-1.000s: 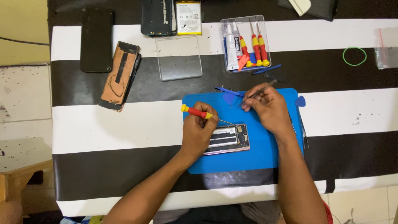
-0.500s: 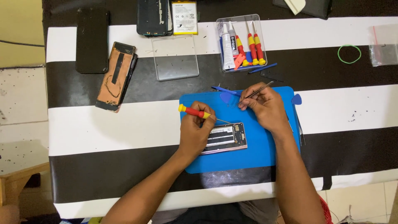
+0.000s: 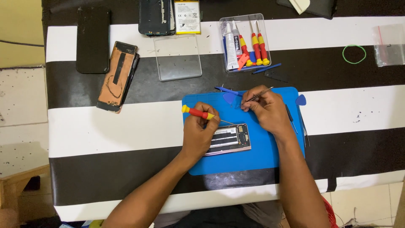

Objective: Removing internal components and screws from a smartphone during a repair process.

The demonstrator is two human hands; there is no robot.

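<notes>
Left hand (image 3: 201, 135) is closed round a red-and-yellow screwdriver (image 3: 198, 112), tip angled down twd the top edge of the opened phone (image 3: 228, 139), which lies on the blue mat (image 3: 261, 156) right under that hand. Right hand (image 3: 265, 110) pinches thin metal tweezers (image 3: 255, 96), held just above the mat's upper part, apart from the phone; can't tell if anything sits between the tips.

Progress, judging from how things lie: phone's back is already off, insides exposed, so it's well into teardown. A separate dark frame (image 3: 157, 17) and a battery (image 3: 187, 17) lie at the far edge of the table (image 3: 105, 126), and an orange-brown back panel (image 3: 117, 76) rests to the left. Work on the phone on the mat looks mid-way; its boards are in place, nothing visibly lifted out yet.

Counts:
- 1 phone on the mat, 1 black slab phone (image 3: 93, 39) far left, 1 frame, 1 back panel, 1 battery.
- 1 clear tool tray (image 3: 244, 42) w/ 1 white glue tube, 2 more red-yellow drivers, some small bits too blurred to count; 1 clear lid (image 3: 177, 57) beside it.
- At least 2 blue picks (image 3: 301, 100) on/at the mat edge.
- 1 green rubber band (image 3: 354, 54), 1 small clear bag (image 3: 390, 44) far right.
</notes>
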